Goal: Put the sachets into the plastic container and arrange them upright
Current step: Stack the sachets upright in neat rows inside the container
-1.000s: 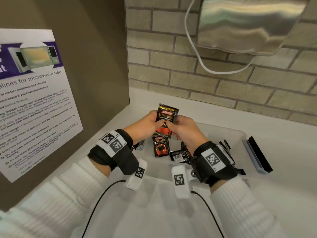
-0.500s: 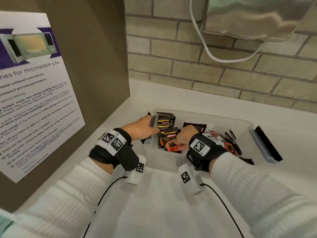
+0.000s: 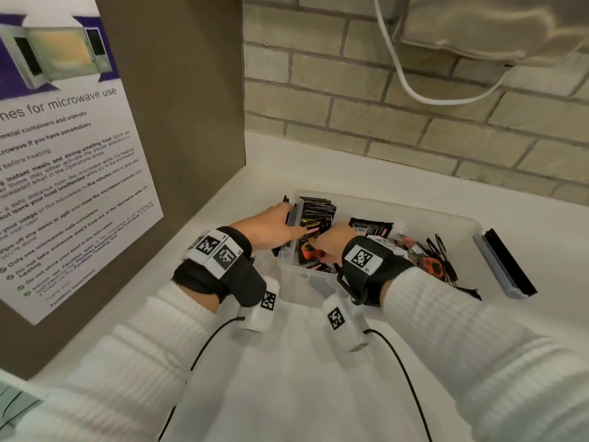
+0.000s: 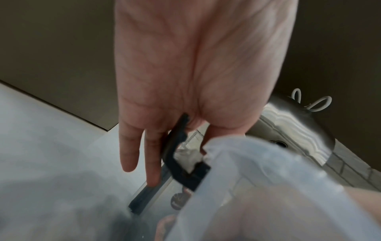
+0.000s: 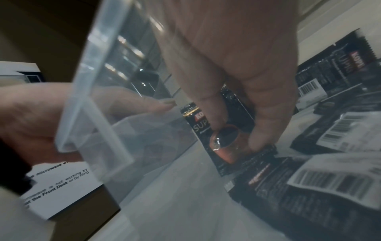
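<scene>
A clear plastic container (image 3: 398, 207) stands on the white counter. Several black sachets (image 3: 317, 208) stand upright in a row at its left end. More sachets (image 3: 430, 263) lie loose at its right end. My right hand (image 3: 331, 247) is inside the container and pinches a black sachet with an orange cup print (image 5: 224, 156) between thumb and fingers, next to the upright row. My left hand (image 3: 280, 226) holds the container's left end wall (image 5: 92, 81). Its fingers (image 4: 152, 154) point down outside by the dark latch (image 4: 177, 146), and its thumb reaches inside.
A brown panel with a microwave notice (image 3: 63, 154) closes off the left. A brick wall (image 3: 350, 106) runs behind, with a metal dispenser and white cable (image 3: 494, 27) above. The container's right latch (image 3: 503, 266) sticks out. White counter (image 3: 318, 378) lies in front.
Both hands held one sachet above the container a second ago. My right hand has lowered it into the left end, and my left hand has moved to the container's left wall.
</scene>
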The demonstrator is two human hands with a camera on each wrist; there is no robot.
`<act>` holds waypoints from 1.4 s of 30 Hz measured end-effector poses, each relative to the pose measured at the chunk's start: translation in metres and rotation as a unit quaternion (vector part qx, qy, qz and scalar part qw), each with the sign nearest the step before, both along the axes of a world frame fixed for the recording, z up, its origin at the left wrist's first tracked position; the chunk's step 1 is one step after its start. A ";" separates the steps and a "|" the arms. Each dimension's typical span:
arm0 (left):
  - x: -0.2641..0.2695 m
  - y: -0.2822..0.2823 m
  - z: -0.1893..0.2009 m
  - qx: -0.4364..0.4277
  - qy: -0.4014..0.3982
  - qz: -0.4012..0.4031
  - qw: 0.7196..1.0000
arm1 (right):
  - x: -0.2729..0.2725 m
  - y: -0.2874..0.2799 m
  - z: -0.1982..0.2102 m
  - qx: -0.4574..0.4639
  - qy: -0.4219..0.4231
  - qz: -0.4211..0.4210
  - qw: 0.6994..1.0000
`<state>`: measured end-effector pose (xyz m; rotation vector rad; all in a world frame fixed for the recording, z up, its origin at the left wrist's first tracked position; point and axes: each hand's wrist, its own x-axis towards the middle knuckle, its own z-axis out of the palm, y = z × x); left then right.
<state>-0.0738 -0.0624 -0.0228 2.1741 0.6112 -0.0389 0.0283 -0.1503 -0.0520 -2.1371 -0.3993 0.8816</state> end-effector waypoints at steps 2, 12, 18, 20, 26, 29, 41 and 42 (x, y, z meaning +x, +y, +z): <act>-0.001 0.001 -0.001 -0.004 0.000 -0.002 1.000 | 0.002 0.001 0.000 -0.042 -0.079 -0.020 0.996; 0.000 0.001 -0.003 -0.012 -0.008 -0.001 1.000 | 0.005 -0.006 0.001 0.024 -0.012 0.018 0.999; 0.001 0.003 -0.008 -0.030 -0.012 -0.002 0.999 | 0.017 -0.022 0.007 -0.033 0.004 0.037 0.999; 0.003 0.004 -0.010 -0.034 -0.016 0.002 0.999 | 0.024 -0.029 0.007 -0.049 0.016 0.046 0.998; 0.010 0.009 -0.019 -0.040 -0.019 0.007 0.999 | 0.020 -0.037 0.014 -0.229 0.014 0.260 0.938; 0.013 0.012 -0.022 -0.034 -0.006 0.004 0.999 | 0.019 -0.037 0.014 -0.260 0.003 0.301 0.918; 0.028 -0.004 -0.007 0.343 0.088 -0.170 0.919 | 0.031 -0.037 0.002 -0.181 0.058 0.191 0.963; 0.031 -0.005 -0.009 0.371 0.120 -0.183 0.902 | 0.031 -0.038 0.002 -0.167 0.062 0.172 0.969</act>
